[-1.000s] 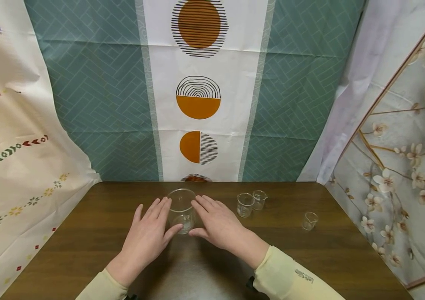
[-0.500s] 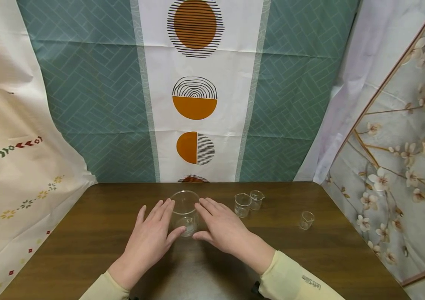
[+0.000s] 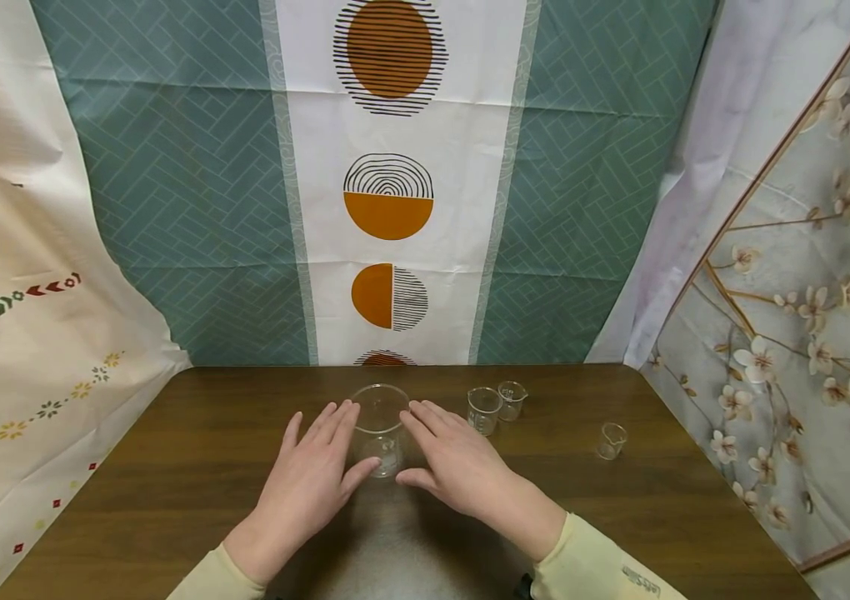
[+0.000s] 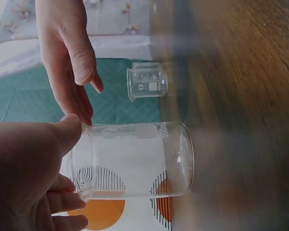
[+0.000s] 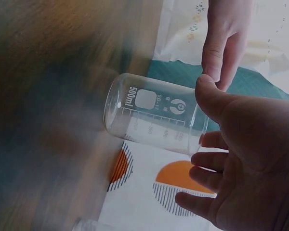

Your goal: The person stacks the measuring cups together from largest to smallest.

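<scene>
A large clear glass beaker (image 3: 382,429) stands upright between my two hands, its 500ml mark readable in the right wrist view (image 5: 156,113). My left hand (image 3: 312,475) lies along its left side near the rim, fingers straight, thumb toward the near side. Opposite, my right hand (image 3: 462,458) mirrors this, its straight fingers at the right side of the rim. In the left wrist view, the thumb and fingers of the left hand (image 4: 33,168) straddle the rim end of the beaker. Both palms face inward, with the glass between them.
Two small beakers, one (image 3: 483,411) nearer and one (image 3: 512,401) just behind it, stand right of my right hand. A smaller beaker (image 3: 611,441) stands farther right on the brown wooden table (image 3: 230,433). Patterned cloths (image 3: 192,208) hang behind and at both sides.
The large beaker has shifted a little to the right on the table, toward the two small beakers, with both hands moving along beside it. The view has turned slightly.
</scene>
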Motion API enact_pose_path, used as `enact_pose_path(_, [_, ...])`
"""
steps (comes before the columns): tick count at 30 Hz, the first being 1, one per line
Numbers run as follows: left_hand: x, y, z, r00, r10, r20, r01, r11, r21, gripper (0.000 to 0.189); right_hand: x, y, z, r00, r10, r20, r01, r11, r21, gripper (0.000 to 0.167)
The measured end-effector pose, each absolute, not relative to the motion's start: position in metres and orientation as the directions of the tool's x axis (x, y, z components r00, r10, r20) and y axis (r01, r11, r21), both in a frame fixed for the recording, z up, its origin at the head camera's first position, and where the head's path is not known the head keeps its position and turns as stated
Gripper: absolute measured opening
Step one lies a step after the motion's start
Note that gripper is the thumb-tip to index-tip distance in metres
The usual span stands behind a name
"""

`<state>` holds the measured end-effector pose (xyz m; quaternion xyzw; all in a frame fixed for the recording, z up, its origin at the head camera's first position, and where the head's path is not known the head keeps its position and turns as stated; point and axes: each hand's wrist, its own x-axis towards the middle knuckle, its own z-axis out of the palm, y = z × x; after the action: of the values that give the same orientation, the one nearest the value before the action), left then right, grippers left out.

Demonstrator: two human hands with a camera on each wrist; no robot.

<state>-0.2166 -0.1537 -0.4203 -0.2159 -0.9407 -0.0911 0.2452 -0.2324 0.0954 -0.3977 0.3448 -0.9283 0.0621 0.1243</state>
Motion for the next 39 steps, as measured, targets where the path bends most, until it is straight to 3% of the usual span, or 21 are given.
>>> enact_pose_path(12, [-0.214,-0.148,-0.421,-0.774,0.375,0.51,0.471,0.88,0.067,0.081,-0.225,0.104,-0.399,-0.738,-0.604,0.301,-0.65,0.757,-0.072,0.079])
enact_pose_path(39, [-0.207,-0.142,-0.417,-0.741,0.425,0.52,0.52,0.853,0.045,0.081,-0.204,0.117,-0.399,-0.698,-0.613,0.37,-0.672,0.74,-0.041,0.08])
